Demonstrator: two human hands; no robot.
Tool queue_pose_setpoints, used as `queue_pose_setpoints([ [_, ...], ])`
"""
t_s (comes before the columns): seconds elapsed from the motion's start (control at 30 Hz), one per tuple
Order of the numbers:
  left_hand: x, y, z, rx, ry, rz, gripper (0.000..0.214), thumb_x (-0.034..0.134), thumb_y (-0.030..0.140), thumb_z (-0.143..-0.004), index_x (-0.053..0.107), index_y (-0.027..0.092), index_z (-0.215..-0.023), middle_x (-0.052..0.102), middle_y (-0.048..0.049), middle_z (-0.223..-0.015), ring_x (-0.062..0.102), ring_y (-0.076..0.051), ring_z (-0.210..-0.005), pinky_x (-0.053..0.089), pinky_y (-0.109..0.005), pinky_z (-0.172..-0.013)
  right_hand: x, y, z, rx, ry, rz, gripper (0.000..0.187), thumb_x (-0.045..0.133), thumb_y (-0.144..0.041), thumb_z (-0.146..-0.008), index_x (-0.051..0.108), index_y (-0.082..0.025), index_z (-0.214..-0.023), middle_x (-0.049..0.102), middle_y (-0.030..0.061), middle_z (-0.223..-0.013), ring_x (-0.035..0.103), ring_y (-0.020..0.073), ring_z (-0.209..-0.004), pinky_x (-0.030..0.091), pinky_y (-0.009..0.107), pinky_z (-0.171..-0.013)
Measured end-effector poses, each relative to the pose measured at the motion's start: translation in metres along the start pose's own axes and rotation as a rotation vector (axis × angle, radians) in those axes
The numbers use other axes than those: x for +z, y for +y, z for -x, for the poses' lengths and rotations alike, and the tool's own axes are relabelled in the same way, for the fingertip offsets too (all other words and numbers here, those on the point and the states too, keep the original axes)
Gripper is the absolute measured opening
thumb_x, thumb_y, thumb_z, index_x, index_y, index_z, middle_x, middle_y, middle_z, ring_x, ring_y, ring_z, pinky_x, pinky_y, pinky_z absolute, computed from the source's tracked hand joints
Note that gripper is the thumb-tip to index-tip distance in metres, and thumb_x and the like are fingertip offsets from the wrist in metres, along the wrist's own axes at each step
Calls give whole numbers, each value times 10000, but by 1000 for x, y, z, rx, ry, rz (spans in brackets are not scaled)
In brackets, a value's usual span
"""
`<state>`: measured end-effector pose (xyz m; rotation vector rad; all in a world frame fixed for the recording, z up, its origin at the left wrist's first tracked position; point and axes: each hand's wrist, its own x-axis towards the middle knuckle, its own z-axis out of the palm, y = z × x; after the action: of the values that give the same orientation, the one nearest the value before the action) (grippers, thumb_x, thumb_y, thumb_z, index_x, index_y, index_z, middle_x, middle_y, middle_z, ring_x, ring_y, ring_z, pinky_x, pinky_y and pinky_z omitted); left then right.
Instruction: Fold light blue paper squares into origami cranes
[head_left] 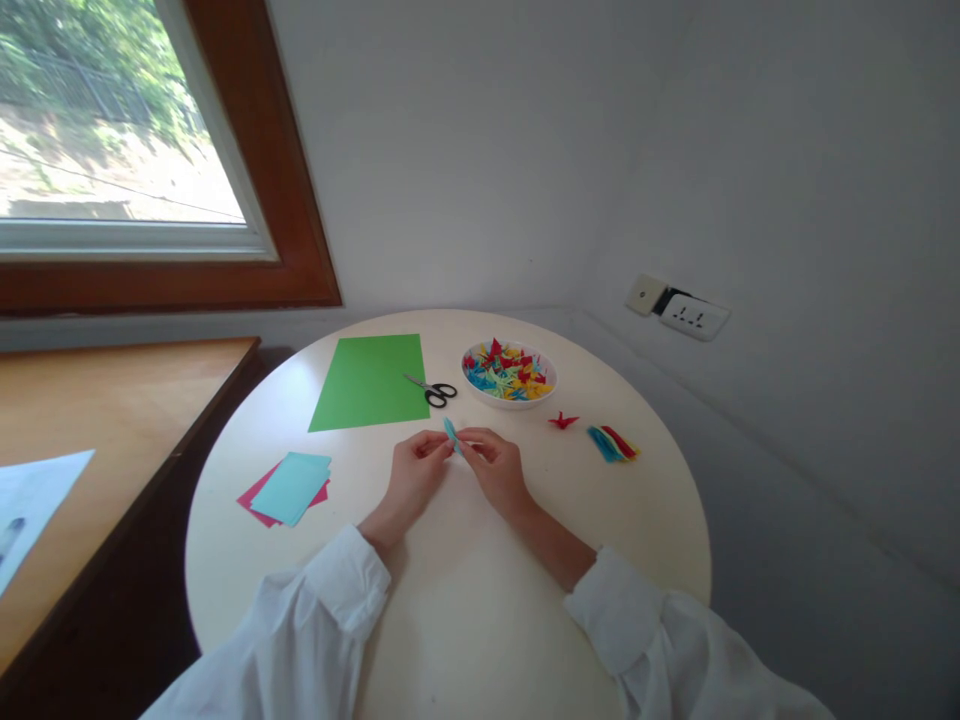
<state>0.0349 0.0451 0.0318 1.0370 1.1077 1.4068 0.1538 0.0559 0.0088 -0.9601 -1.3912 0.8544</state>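
A small piece of light blue folded paper [451, 432] is pinched between my two hands above the middle of the round table. My left hand [420, 468] has its fingertips closed on the paper's left side. From the right, my right hand [495, 470] grips the same piece with thumb and fingers. The paper's narrow upper end points up and away from me; its lower part is partly hidden by my fingers. Just beyond my hands lie black-handled scissors [436, 392], their blades resting on a green sheet [375, 382].
A white bowl [511, 404] of colourful folded paper cranes stands at the back. Right of my hands are a red paper crane [563, 421] and several folded strips [611, 444]. Light blue squares [292, 487] over pink ones lie left on the white round table [450, 620].
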Motion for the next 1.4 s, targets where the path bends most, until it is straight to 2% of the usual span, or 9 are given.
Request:
queue_pose_setpoints([
  [0.17, -2, -1, -2, 83, 17, -111, 108, 684, 218, -574, 671, 138, -645, 680, -42, -647, 607, -154, -625, 456, -268, -650, 0, -1, 0, -47, 4, 32, 122, 581, -223, -722, 676, -192, -793, 659, 57, -860, 612, 178, -824, 513, 309, -717],
  [0.3, -1, 0, -2, 95, 28, -104, 105, 691, 214, -564, 651, 140, -626, 671, -37, -635, 611, -155, -624, 464, -271, -646, -1, -3, 0, -93, 9, 93, 124, 570, -191, -724, 675, -199, -790, 657, 54, -849, 610, 175, -821, 509, 310, -719],
  [0.43, 1, 2, 0, 1, 42, 49, 176, 726, 208, -533, 627, 134, -658, 666, -25, -642, 612, -136, -627, 460, -263, -665, 0, -8, 0, -142, 20, 145, 129, 555, -181, -739, 670, -203, -791, 657, 57, -846, 607, 176, -820, 504, 315, -724],
  [0.57, 1, 4, 1, -112, -3, 208, 247, 740, 206, -522, 649, 123, -737, 686, -46, -717, 617, -130, -679, 450, -264, -716, 2, -11, 0, -181, 34, 156, 135, 537, -180, -759, 663, -203, -801, 654, 60, -855, 603, 174, -831, 497, 321, -757],
  [0.77, 0, 2, -1, -177, -64, 322, 206, 742, 184, -519, 679, 109, -700, 685, -62, -738, 601, -124, -693, 439, -256, -722, 3, -11, 0, -203, 43, 165, 125, 540, -181, -760, 659, -185, -796, 659, 67, -843, 608, 172, -816, 499, 307, -738],
  [0.97, -2, 0, -2, -149, -45, 286, 199, 755, 213, -508, 669, 113, -657, 682, -51, -698, 600, -123, -684, 435, -267, -752, 2, -8, -2, -165, 14, 149, 123, 554, -176, -750, 665, -196, -799, 675, 54, -837, 619, 170, -804, 494, 310, -748],
  [1.4, 0, -3, -1, -81, 29, 119, 158, 726, 208, -529, 656, 113, -634, 671, -44, -661, 586, -127, -635, 422, -261, -678, 2, -8, -2, -136, 18, 224, 121, 556, -173, -723, 671, -188, -759, 676, 69, -818, 609, 190, -801, 484, 322, -707],
])
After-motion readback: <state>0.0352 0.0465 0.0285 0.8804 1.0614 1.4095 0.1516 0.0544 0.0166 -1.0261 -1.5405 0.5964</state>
